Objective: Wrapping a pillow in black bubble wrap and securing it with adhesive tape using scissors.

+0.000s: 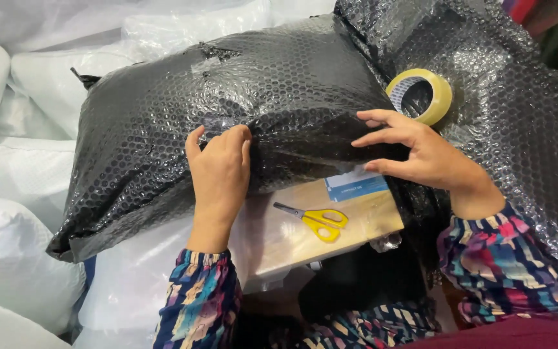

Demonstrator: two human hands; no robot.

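hands on black bubble wrap (163, 129) at centre, left hand (219, 169) pinching its edge, right hand (421, 152) spread flat, tape roll (420, 95) at 1 o'clock, scissors (314, 218) at 6 on half-hidden board (369, 213), wrapped contents unseen

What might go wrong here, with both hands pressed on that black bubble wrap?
The scissors lie loose on a board below the left hand; a shove of the bundle might knock them off. The tape roll rests on sloping wrap above the right hand and may roll away. The pinched fold could spring open if a hand lets go.
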